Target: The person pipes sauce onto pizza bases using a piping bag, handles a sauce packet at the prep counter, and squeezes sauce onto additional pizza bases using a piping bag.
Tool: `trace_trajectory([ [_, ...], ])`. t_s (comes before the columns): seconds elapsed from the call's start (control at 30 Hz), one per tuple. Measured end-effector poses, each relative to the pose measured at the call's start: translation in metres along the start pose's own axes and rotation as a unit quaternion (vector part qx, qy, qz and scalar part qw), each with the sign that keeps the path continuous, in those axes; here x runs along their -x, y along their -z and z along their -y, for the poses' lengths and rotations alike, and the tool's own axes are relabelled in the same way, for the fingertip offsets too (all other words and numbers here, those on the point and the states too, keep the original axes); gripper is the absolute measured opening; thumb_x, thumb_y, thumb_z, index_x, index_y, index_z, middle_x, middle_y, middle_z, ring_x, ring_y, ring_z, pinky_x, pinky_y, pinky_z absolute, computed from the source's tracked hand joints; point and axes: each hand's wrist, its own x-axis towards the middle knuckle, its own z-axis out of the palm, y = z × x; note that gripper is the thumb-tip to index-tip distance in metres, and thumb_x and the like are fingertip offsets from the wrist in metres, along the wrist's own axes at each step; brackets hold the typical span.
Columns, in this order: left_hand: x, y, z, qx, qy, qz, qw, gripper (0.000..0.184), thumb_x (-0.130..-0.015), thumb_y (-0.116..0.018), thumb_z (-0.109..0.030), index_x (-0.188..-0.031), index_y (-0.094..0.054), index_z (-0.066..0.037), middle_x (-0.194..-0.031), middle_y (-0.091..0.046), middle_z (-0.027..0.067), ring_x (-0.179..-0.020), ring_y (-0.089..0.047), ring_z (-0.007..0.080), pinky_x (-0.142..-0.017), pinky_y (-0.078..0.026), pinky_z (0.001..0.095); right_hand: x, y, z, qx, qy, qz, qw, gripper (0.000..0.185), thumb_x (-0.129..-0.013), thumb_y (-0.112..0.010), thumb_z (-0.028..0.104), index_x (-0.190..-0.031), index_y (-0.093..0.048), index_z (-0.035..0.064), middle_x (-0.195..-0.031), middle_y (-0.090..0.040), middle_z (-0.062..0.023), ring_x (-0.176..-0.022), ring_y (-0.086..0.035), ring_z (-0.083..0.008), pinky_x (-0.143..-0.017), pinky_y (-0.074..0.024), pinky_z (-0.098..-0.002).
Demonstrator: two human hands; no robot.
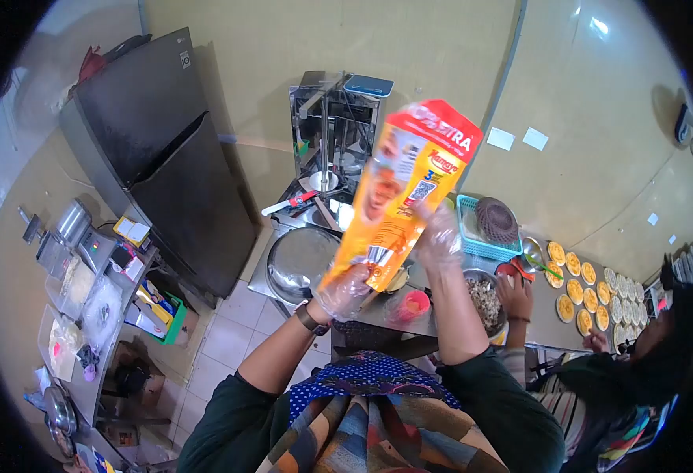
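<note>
A large yellow mayonnaise pouch with a red top is held up, tilted, above the worktop. My left hand, in a clear plastic glove, is closed on its lower left corner. My right hand, also gloved, grips its right edge. Below the pouch, partly hidden by it, lies a large round metal pan or lid to the left. A pink cup in a clear plastic bag stands under my right forearm. A bowl of chopped filling is to the right of that forearm.
A seated co-worker's hand rests by the bowl. Rows of filled round pastries cover the right end of the worktop. A turquoise basket stands behind. To the left are a dark fridge and a cluttered side table.
</note>
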Motion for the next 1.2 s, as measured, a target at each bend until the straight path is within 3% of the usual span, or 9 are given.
trace_trajectory([
  [0.07, 0.001, -0.014, -0.031, 0.089, 0.121, -0.062, 0.987, 0.008, -0.082, -0.047, -0.015, -0.079, -0.048, -0.007, -0.062, -0.039, -0.0029, -0.05, -0.029, 0.0035, -0.045, -0.023, 0.0189, 0.014, -0.013, -0.013, 0.037, -0.058, 0.046, 0.997, 0.038, -0.068, -0.065, -0.001, -0.103, -0.051, -0.0019, -0.095, -0.058, -0.0101, -0.086, -0.058, -0.019, -0.075, -0.0483, -0.0309],
  [0.17, -0.002, -0.009, -0.027, 0.081, 0.077, -0.023, 0.993, 0.009, -0.082, -0.048, -0.016, -0.083, -0.05, -0.007, -0.064, -0.041, -0.003, -0.05, -0.031, 0.0038, -0.045, -0.024, 0.0183, 0.024, -0.027, -0.03, 0.025, -0.113, 0.113, 0.987, 0.044, -0.066, -0.066, -0.003, -0.106, -0.048, -0.0012, -0.096, -0.058, -0.0102, -0.085, -0.058, -0.0196, -0.074, -0.0493, -0.0319],
  [0.43, 0.004, -0.023, -0.026, -0.013, -0.014, -0.029, 0.999, 0.022, -0.085, -0.051, -0.026, -0.097, -0.051, -0.008, -0.068, -0.046, -0.0042, -0.051, -0.036, 0.004, -0.045, -0.027, 0.0171, 0.001, -0.033, -0.022, -0.016, -0.006, -0.058, 0.998, 0.044, -0.068, -0.062, -0.01, -0.108, -0.046, -0.002, -0.1, -0.056, -0.0114, -0.084, -0.058, -0.0216, -0.072, -0.0508, -0.0345],
  [0.73, 0.007, -0.013, 0.021, 0.011, 0.078, 0.004, 0.997, 0.018, -0.089, -0.044, -0.026, -0.093, -0.052, -0.011, -0.064, -0.04, -0.0047, -0.057, -0.036, 0.0032, -0.051, -0.03, 0.0168, -0.012, -0.013, -0.004, 0.033, 0.071, -0.088, 0.993, 0.043, -0.071, -0.064, -0.001, -0.109, -0.047, 0.0026, -0.099, -0.057, -0.0071, -0.086, -0.058, -0.0181, -0.073, -0.0487, -0.0316],
  [0.8, 0.009, -0.012, 0.003, -0.088, 0.08, 0.138, 0.983, 0.021, -0.088, -0.045, -0.025, -0.091, -0.055, -0.007, -0.069, -0.05, -0.0013, -0.065, -0.046, 0.0081, -0.063, -0.038, 0.0234, -0.006, 0.002, -0.001, 0.021, 0.015, -0.084, 0.996, 0.041, -0.07, -0.066, 0.002, -0.106, -0.048, 0.003, -0.098, -0.057, -0.0067, -0.084, -0.058, -0.0171, -0.071, -0.0497, -0.0307],
  [0.9, 0.017, 0.017, -0.02, -0.019, 0.026, 0.302, 0.953, 0.054, -0.074, -0.055, -0.033, -0.111, -0.046, 0.006, -0.119, -0.045, 0.02, -0.114, -0.042, 0.0283, -0.095, -0.033, 0.0386, 0.016, 0.013, 0.021, 0.091, 0.015, -0.101, 0.991, 0.042, -0.069, -0.07, 0.009, -0.104, -0.049, 0.0024, -0.097, -0.057, -0.0068, -0.084, -0.057, -0.016, -0.069, -0.0505, -0.0308],
  [0.97, 0.021, -0.013, -0.036, 0.127, 0.04, 0.154, 0.979, 0.092, -0.062, -0.066, -0.035, -0.129, -0.016, 0.005, -0.12, -0.042, 0.0196, -0.113, -0.042, 0.0319, -0.091, -0.038, 0.0445, 0.04, 0.028, 0.027, 0.105, 0.025, -0.107, 0.988, 0.045, -0.068, -0.072, 0.011, -0.106, -0.049, 0.0014, -0.1, -0.057, -0.0073, -0.084, -0.057, -0.0154, -0.069, -0.0502, -0.0299],
  [1.03, 0.016, -0.019, -0.02, -0.012, 0.037, 0.166, 0.985, 0.069, -0.067, -0.069, -0.015, -0.122, -0.032, 0.003, -0.112, -0.049, 0.0131, -0.101, -0.052, 0.0248, -0.077, -0.049, 0.0387, 0.056, 0.044, 0.019, 0.09, -0.017, -0.128, 0.988, 0.046, -0.069, -0.072, 0.011, -0.108, -0.049, -0.0002, -0.101, -0.057, -0.0074, -0.085, -0.056, -0.0142, -0.071, -0.0491, -0.0277],
  [1.2, -0.009, -0.01, 0.021, -0.159, 0.105, 0.059, 0.98, 0.024, -0.08, -0.057, -0.01, -0.1, -0.052, 0.004, -0.085, -0.059, 0.0094, -0.068, -0.059, 0.0148, -0.052, -0.05, 0.0254, 0.069, 0.064, 0.002, 0.206, -0.004, -0.078, 0.975, 0.053, -0.065, -0.073, 0.009, -0.11, -0.047, 0.0004, -0.102, -0.057, -0.0067, -0.091, -0.054, -0.0138, -0.078, -0.0465, -0.0292],
])
